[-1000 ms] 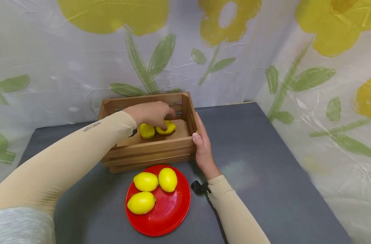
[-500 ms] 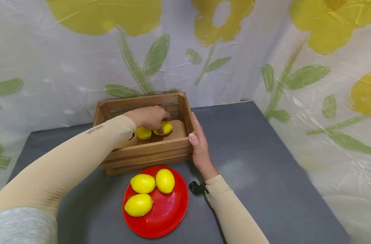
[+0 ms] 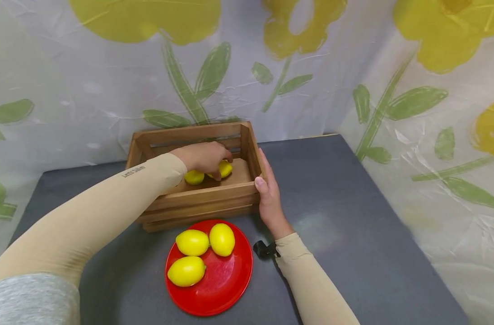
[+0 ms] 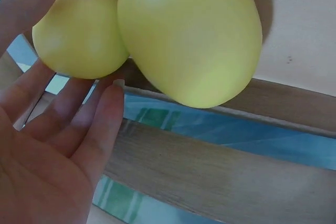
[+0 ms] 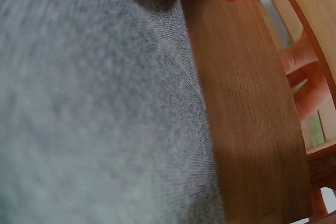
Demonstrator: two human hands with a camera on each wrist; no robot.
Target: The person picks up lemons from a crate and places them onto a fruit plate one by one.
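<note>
Inside the slatted wooden crate (image 3: 202, 195), my left hand (image 3: 204, 158) reaches down over the right-hand lemon (image 3: 226, 169). Its thumb and fingers curl round that lemon, seen as the smaller lemon (image 4: 84, 32) in the left wrist view. Touching it is a second lemon (image 3: 194, 177), nearer the camera as the bigger lemon (image 4: 191, 35). My right hand (image 3: 271, 201) holds the crate's right end, thumb at the front corner and fingers along the outside. Through the crate's slats, part of the left hand (image 5: 310, 90) shows in the right wrist view.
A red plate (image 3: 226, 289) in front of the crate bears a back-left lemon (image 3: 192, 242), a back-right lemon (image 3: 222, 239) and a front lemon (image 3: 186, 271). The grey table (image 3: 344, 234) extends to the right. A flower-printed sheet (image 3: 121, 81) hangs behind.
My left hand has lowered slightly, and its fingers have closed in round the right-hand lemon. The right hand keeps its place on the crate. The head view has shifted slightly.
</note>
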